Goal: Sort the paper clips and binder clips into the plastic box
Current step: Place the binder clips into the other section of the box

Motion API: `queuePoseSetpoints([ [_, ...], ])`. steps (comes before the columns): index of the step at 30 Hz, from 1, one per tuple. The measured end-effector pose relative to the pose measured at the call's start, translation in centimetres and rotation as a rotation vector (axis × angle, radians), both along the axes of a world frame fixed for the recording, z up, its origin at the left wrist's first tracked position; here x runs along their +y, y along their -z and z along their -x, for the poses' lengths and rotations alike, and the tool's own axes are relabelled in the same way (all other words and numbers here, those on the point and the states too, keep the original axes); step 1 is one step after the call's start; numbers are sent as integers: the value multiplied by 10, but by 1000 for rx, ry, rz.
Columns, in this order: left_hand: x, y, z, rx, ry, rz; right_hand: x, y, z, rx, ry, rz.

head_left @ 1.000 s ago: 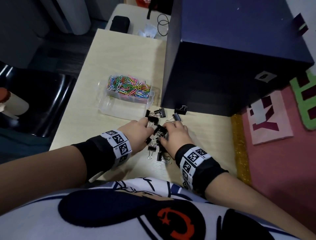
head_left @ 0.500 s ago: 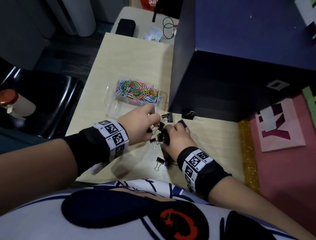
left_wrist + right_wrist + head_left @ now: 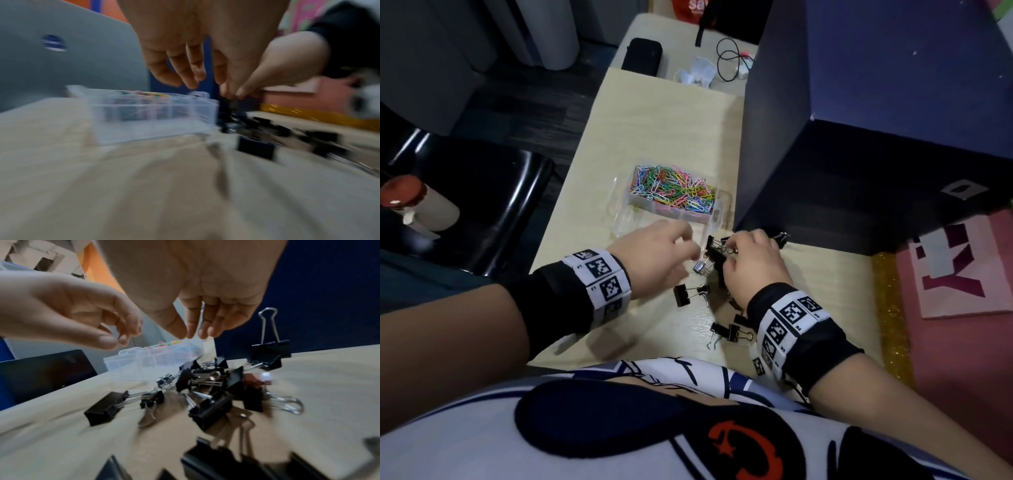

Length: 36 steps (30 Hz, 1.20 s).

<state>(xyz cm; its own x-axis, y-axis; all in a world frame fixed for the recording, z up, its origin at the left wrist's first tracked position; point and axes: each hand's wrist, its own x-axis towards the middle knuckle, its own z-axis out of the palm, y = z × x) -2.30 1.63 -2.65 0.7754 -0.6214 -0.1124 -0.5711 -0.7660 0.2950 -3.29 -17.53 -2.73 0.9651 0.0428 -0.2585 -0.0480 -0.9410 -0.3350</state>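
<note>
Left hand (image 3: 654,255) hovers over the near right corner of the plastic box (image 3: 717,219), fingers loosely curled, thumb and forefinger close together; blurred, cannot tell if anything is pinched between them. Right hand (image 3: 751,262) is just right of it, above the far end of the binder clip pile (image 3: 714,260), fingers pointing down and relaxed in the right wrist view; head view shows wire handles at its fingertips, but cannot tell whether it is grasping a clip or only touching. The two hands are close, not clearly touching.

Plastic box is clear, sits mid-table, left of the dark blue box (image 3: 876,120). Its far compartment is filled with coloured paper clips (image 3: 674,188); near compartments look see-through, contents not readable.

Black binder clips lie loose on the wooden table (image 3: 654,113), near and right of the plastic box, between and below both hands. One large binder clip (image 3: 683,294) lies near the left wrist, handles pointing right. Two more clips (image 3: 731,330) lie nearer the table's near edge, by the right wristband. One upright binder clip (image 3: 269,353) stands at the far right of the pile against the dark blue box, one handle up. One small silver clip (image 3: 700,267) sits between the hands.

Left of the table: black chair (image 3: 482,205). Far end: black case (image 3: 642,56), coiled cable (image 3: 729,63).
</note>
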Motion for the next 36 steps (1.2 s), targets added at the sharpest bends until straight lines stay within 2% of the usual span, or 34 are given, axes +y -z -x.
queuePoseSetpoints([
  [2,20,3,-11,-107,-196,102,10,-1,0,-80,-104,-52],
  [4,40,0,-22,-63,-401,-1,22,-1,0,-107,-246,-96],
  [6,56,-2,-25,-7,-477,-170,34,-1,1,-51,-387,-93],
  [8,66,2,-23,6,-432,-207,43,-2,0,57,-428,-7],
  [13,80,2,-12,149,-304,-3,49,-11,-13,182,-312,184],
  [16,80,2,-10,218,-314,1,59,-12,-13,146,-322,285],
  [18,81,4,-13,216,-355,-12,74,-8,-9,106,-391,266],
  [21,81,5,-18,198,-351,-60,100,3,-8,171,-452,232],
  [25,80,3,-23,174,-317,-148,118,15,-13,255,-415,230],
  [30,77,1,-26,220,-351,-134,125,21,-21,285,-352,197],
  [36,77,0,-31,218,-328,-128,127,23,-19,238,-313,161],
])
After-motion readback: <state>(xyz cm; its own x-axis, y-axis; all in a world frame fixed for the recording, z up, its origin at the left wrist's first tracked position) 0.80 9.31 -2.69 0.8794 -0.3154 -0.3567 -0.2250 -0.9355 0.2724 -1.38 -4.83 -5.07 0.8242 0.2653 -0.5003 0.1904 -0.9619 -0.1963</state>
